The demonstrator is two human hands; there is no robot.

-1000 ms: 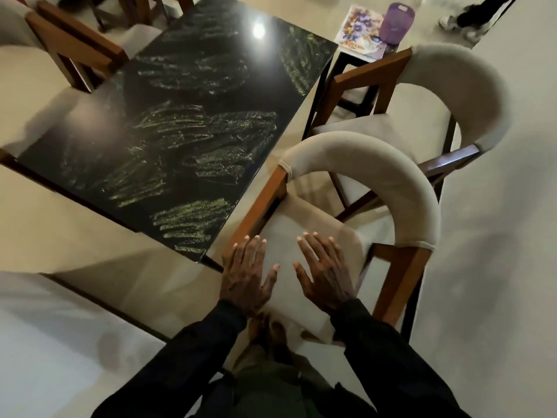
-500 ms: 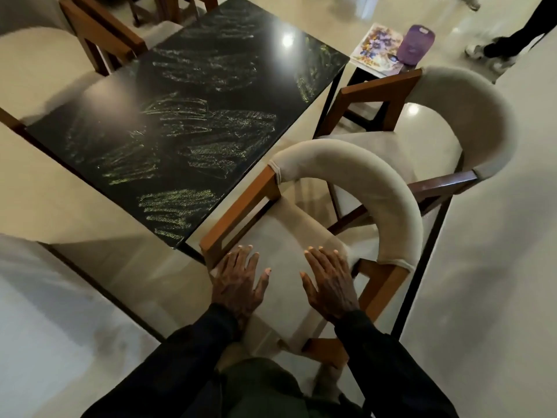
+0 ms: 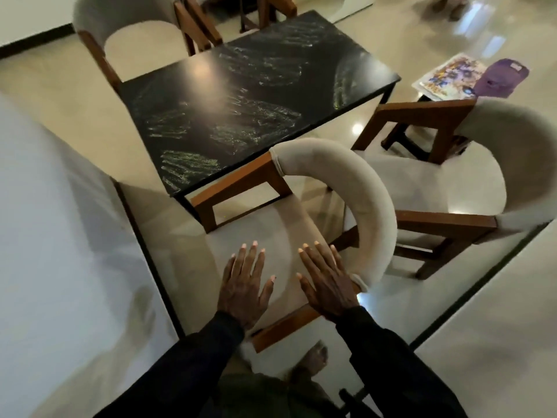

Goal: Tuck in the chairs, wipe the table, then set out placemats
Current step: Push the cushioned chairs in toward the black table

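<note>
A black table (image 3: 247,95) smeared with greenish chalk marks stands in the middle of the view. The near chair (image 3: 355,182), with a wooden frame and a curved beige back, stands at the table's near corner. My left hand (image 3: 244,285) and my right hand (image 3: 327,279) lie flat, fingers straight, on its beige seat. A second matching chair (image 3: 494,164) stands to the right, pulled away from the table. A third chair (image 3: 126,22) is at the table's far side. A stack of flowered placemats (image 3: 449,76) with a purple cloth (image 3: 503,76) beside it lies on a stool at the right.
A white wall or counter surface (image 3: 54,236) fills the left. Glossy beige floor (image 3: 497,312) stretches around the furniture. More wooden chair frames (image 3: 268,10) stand behind the table. My foot (image 3: 313,360) shows below the near chair.
The view has swung left and up, so the table and chairs appear shifted right. My hands stay flat on the near chair's seat, which has turned relative to the table.
</note>
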